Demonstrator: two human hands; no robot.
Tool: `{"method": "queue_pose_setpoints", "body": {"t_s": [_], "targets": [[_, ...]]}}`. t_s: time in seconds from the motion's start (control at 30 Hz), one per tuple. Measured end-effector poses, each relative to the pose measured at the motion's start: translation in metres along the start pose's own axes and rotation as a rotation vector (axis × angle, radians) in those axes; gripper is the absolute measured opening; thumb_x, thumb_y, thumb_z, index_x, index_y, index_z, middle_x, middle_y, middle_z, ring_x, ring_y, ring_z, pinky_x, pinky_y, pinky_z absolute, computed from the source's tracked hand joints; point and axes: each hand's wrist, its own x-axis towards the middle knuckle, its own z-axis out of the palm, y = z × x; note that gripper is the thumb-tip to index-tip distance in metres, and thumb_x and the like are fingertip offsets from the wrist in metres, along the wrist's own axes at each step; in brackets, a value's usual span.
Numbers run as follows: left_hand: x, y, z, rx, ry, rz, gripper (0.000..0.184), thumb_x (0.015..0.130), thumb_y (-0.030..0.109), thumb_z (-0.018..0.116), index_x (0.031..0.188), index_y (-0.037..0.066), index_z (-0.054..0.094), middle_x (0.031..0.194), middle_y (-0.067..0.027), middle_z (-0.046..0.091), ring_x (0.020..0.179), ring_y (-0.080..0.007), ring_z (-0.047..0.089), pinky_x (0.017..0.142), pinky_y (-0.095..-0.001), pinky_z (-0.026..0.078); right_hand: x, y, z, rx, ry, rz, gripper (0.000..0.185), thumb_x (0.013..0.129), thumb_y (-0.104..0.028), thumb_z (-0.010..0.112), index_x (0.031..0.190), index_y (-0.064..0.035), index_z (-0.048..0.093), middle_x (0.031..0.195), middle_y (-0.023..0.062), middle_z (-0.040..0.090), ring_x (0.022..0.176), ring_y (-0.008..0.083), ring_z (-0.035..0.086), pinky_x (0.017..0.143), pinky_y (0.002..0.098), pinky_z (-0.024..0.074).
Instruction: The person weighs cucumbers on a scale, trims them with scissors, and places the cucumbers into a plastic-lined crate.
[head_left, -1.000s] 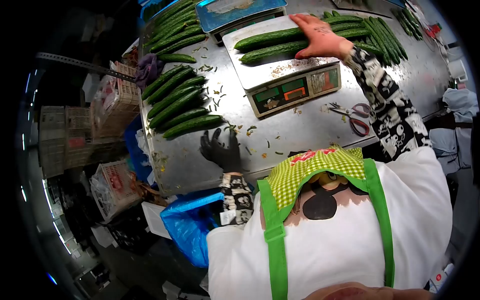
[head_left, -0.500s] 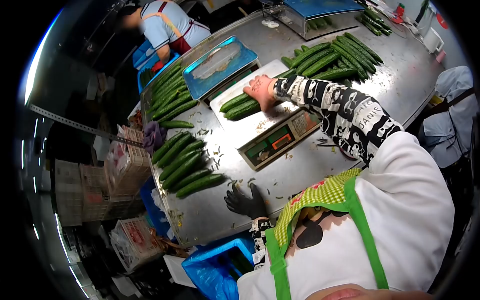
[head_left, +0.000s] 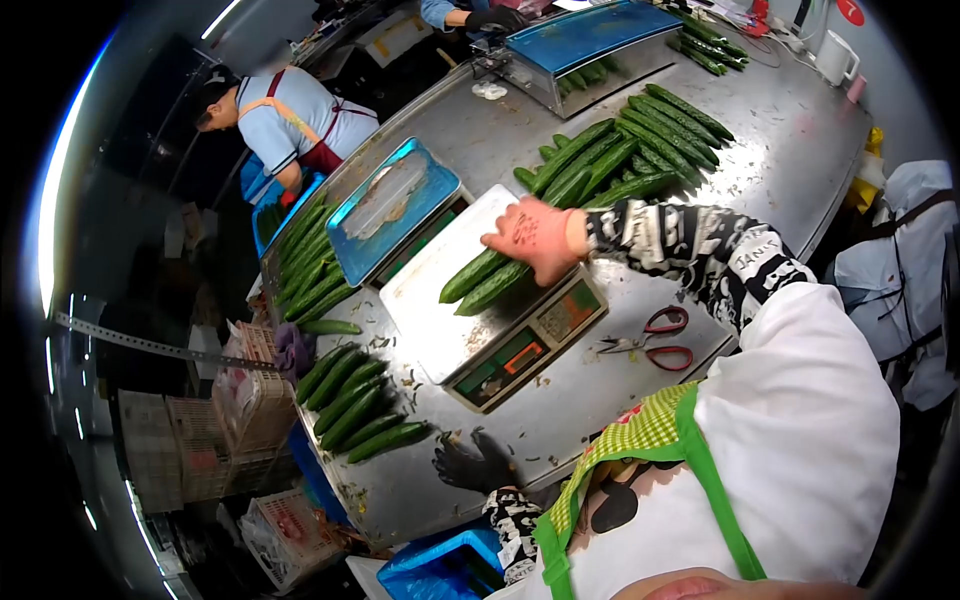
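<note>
In the head view, my right hand point(head_left: 538, 240), in a pink glove, grips two long green cucumbers point(head_left: 490, 285) from above. Its fingers wrap over them, and their far ends are hidden under the hand. Beneath them is the white platform of a digital scale point(head_left: 432, 335). My left hand point(head_left: 474, 461), in a black glove, rests near the table's front edge with fingers apart and nothing held. Just left of it lies a group of several cucumbers point(head_left: 350, 400). A larger pile of cucumbers point(head_left: 640, 145) lies beyond my right hand.
Red-handled scissors point(head_left: 660, 338) lie right of the scale on the metal table point(head_left: 780, 160). A second scale with a blue tray point(head_left: 395, 210) stands behind. More cucumbers point(head_left: 308, 260) line the left edge. A person point(head_left: 300, 115) bends over a bin; another person's gloved hand point(head_left: 495, 19) shows at top.
My right hand and the cucumbers have shifted right across the scale platform, toward the large pile. The scissors, earlier mostly covered by my sleeve, now show. The camera view has shifted.
</note>
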Motion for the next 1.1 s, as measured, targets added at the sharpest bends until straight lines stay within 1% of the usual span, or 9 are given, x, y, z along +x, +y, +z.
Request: {"method": "queue_pose_setpoints", "body": {"t_s": [0.13,0.3,0.47,0.57,0.67,0.73,1.0,1.07,1.1], "targets": [[-0.001,-0.001,-0.002,0.015,-0.079,-0.031,0.072,0.093,0.058,0.058,0.145,0.009,0.047,0.149,-0.0232,0.043,0.141,-0.0440,0.034,0.116,-0.0614,0.022,-0.052,0.093,0.016,0.019,0.166,0.096,0.082,0.062,-0.026,0.073,0.135,0.0020,0.049,0.106,0.0202,0.065,0.100,0.0349,0.064,0.085,0.0408,0.0532],[0.011,0.016,-0.021,-0.027,-0.175,-0.082,0.071,0.092,0.055,0.060,0.142,0.007,0.048,0.148,-0.0246,0.044,0.141,-0.0452,0.033,0.116,-0.0612,0.021,-0.140,0.219,0.025,-0.006,0.099,0.404,0.096,0.058,-0.024,0.074,0.146,-0.0033,0.041,0.128,0.0205,0.060,0.117,0.0381,0.058,0.102,0.0429,0.0454],[0.001,-0.001,0.008,0.071,-0.053,0.001,0.071,0.093,0.054,0.058,0.145,0.008,0.046,0.149,-0.0220,0.043,0.140,-0.0446,0.036,0.115,-0.0612,0.024,-0.210,0.334,0.064,-0.037,0.016,0.564,0.072,0.055,-0.015,0.079,0.123,-0.0069,0.059,0.115,0.0167,0.065,0.109,0.0379,0.062,0.094,0.0436,0.0525],[0.011,0.024,-0.021,0.033,0.018,0.025,0.068,0.095,0.052,0.057,0.146,0.008,0.048,0.145,-0.0209,0.049,0.135,-0.0439,0.043,0.114,-0.0596,0.028,-0.226,0.352,0.076,-0.125,0.030,0.624,0.066,0.054,-0.013,0.080,0.117,-0.0078,0.062,0.116,0.0178,0.065,0.113,0.0365,0.062,0.094,0.0439,0.0523],[0.027,0.026,-0.024,-0.103,0.034,0.106,0.065,0.094,0.052,0.056,0.136,0.003,0.055,0.134,-0.0218,0.058,0.125,-0.0457,0.050,0.109,-0.0556,0.035,-0.220,0.367,0.079,-0.102,-0.146,0.672,0.073,0.060,-0.006,0.077,0.129,-0.0108,0.054,0.124,0.0164,0.063,0.120,0.0366,0.059,0.103,0.0430,0.0484],[0.031,0.037,-0.036,-0.080,0.028,0.052,0.064,0.091,0.053,0.058,0.132,0.004,0.054,0.128,-0.0214,0.057,0.120,-0.0448,0.049,0.107,-0.0548,0.034,-0.227,0.379,0.100,-0.074,-0.029,0.590,0.084,0.060,-0.004,0.075,0.139,-0.0119,0.048,0.135,0.0170,0.056,0.131,0.0375,0.048,0.108,0.0440,0.0440],[0.018,-0.008,0.010,-0.108,0.048,-0.016,0.067,0.085,0.046,0.070,0.137,0.007,0.052,0.145,-0.0217,0.048,0.139,-0.0422,0.036,0.116,-0.0588,0.022,-0.224,0.360,0.104,0.020,-0.276,0.706,0.110,0.060,-0.001,0.073,0.157,-0.0173,0.026,0.152,0.0168,0.040,0.140,0.0397,0.039,0.116,0.0442,0.0380],[0.017,-0.007,0.009,-0.093,0.017,-0.039,0.069,0.086,0.050,0.068,0.139,0.008,0.052,0.146,-0.0204,0.047,0.142,-0.0406,0.034,0.118,-0.0587,0.019,-0.237,0.421,0.154,-0.008,-0.256,0.715,0.110,0.060,-0.001,0.073,0.158,-0.0171,0.025,0.155,0.0163,0.037,0.143,0.0390,0.036,0.117,0.0426,0.0359],[0.062,-0.079,0.024,-0.084,0.027,0.070,0.071,0.087,0.053,0.067,0.140,0.009,0.052,0.146,-0.0197,0.047,0.143,-0.0398,0.032,0.119,-0.0586,0.018,-0.254,0.330,0.202,0.050,-0.218,0.830,0.110,0.061,-0.001,0.073,0.158,-0.0171,0.025,0.155,0.0162,0.037,0.143,0.0389,0.036,0.117,0.0425,0.0357]]}}
